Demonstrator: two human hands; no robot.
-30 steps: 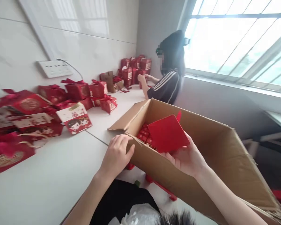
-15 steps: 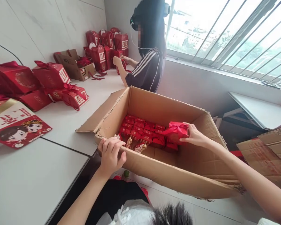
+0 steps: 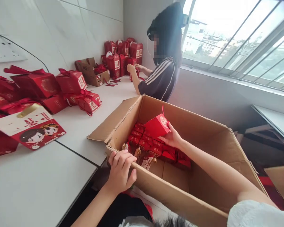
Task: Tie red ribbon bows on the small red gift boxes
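White desk [image 3: 49,183]; barred window [image 3: 222,41]; carton [image 3: 180,198], corner hidden behind sleeve [image 3: 253,214]; right grip [image 3: 174,137] clamped on red box [image 3: 156,126], left grip [image 3: 120,171] on carton.

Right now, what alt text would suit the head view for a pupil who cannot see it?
The right hand holds a red box over other red boxes in a cardboard carton; the left hand grips the carton's near edge.

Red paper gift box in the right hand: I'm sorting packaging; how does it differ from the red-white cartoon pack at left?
The red paper gift box is held in the right hand; the red-white cartoon pack unheld. The box shows a round emblem, the pack two cartoon figures. Both show red.
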